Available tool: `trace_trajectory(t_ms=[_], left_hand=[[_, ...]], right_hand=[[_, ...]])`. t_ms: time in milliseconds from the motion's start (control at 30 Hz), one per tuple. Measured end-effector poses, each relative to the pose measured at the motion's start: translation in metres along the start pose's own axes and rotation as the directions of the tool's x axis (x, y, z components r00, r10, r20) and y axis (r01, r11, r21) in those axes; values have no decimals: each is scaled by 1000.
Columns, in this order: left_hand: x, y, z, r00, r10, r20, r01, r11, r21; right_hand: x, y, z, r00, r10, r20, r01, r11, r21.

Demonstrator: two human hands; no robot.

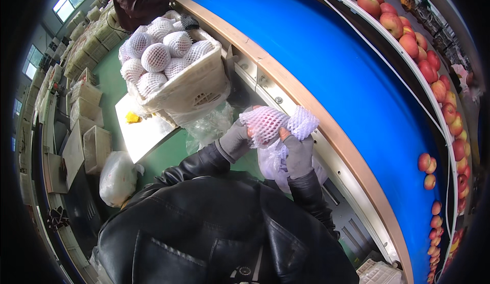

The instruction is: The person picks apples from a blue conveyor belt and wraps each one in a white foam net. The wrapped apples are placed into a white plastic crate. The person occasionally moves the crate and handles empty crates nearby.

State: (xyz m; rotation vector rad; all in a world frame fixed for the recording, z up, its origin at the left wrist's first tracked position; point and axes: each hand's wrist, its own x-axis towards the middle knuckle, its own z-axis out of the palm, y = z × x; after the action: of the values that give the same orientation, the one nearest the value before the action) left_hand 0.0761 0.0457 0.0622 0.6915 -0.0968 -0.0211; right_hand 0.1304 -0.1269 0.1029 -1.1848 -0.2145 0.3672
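Observation:
My left hand (236, 136), in a grey fingerless glove, grips an apple in a white foam net sleeve (265, 125). Reddish skin shows through the mesh. Beside it, my right hand (299, 154), gloved the same way, holds a bunched foam net sleeve (303, 122) against the wrapped apple's right side; whether this sleeve has anything inside is hidden. Below both hands hangs a plastic bag of pale lilac foam nets (273, 163). Up and to the left stands a white plastic crate (187, 88), lined with film and heaped with net-wrapped apples (156, 57).
A wooden rail (329, 127) edges the blue conveyor belt (306, 54) on my right. Several bare apples (427, 165) lie on the belt; more apples (407, 44) fill the channel beyond. A person (139, 2) stands past the crate. A filled plastic bag (118, 178) is at left.

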Motion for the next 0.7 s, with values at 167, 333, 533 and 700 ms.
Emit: trace_trajectory(t_ms=[167,333,533,700], left_hand=[[-2,6,16,988,-148,46,153,976,-158],[-11,7,8,974,-217,60,220,859,-463],[-14,3,0,944,-107,311,306,632,-712],[-11,2,-13,909,-137,395,282,898,-337]], right_hand=[[-6,-6,-12,996,79,-42,-74,990,119],[-2,6,-16,955,261,141,-295,789,539],[-3,18,-20,904,301,303,-426,619,660],[-1,27,-18,818,318,479,-573,386,723]])
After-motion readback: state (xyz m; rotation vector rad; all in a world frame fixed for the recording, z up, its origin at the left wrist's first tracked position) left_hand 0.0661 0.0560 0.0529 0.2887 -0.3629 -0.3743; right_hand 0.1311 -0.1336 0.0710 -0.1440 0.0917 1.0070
